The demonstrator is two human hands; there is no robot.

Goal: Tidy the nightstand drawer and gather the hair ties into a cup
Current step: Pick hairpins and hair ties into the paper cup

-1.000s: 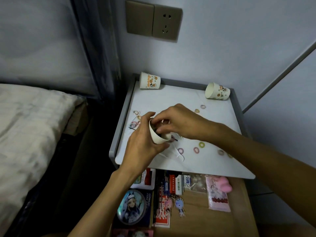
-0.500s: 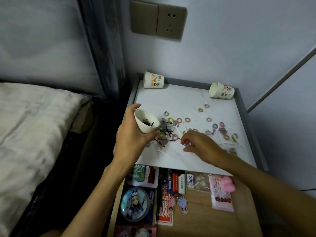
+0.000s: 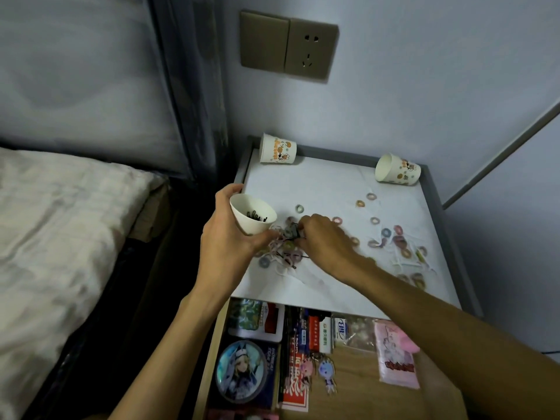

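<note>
L hand (image 3: 225, 237) grips a white paper cup (image 3: 253, 221), thumb and fingers wrapped round its wall. The cup is tilted, mouth up and toward the camera, held over the left edge of the nightstand top (image 3: 318, 183). A few thin black bits (image 3: 256, 215) lie inside; can't tell if they are ties or pins.

R hand (image 3: 325, 241) comes in from the right w/ fingers curled down into a tangle of hair ties (image 3: 283, 253) just right of the cup, near the left edge. The fingertips touch the tangle, but blur hides whether anything is pinched.

Loose pastel rings (image 3: 375, 220) are scattered over the middle and right of the top, out toward the right edge and front-right corner.

A printed cup (image 3: 277, 149) sits at the back-left corner. A second printed cup (image 3: 397, 170) lies on its side at the back-right corner, mouth facing left.

Below the front edge the drawer (image 3: 357, 386) stands open:
- round portrait badge (image 3: 241, 371) on its left side
- two keychain charms (image 3: 327, 369) approx. mid
- pink pouch (image 3: 394, 359) on the right
- small boxes and packets along the back

A bed (image 3: 60, 231) is at left, and a wall socket (image 3: 289, 45) is on the wall above.
</note>
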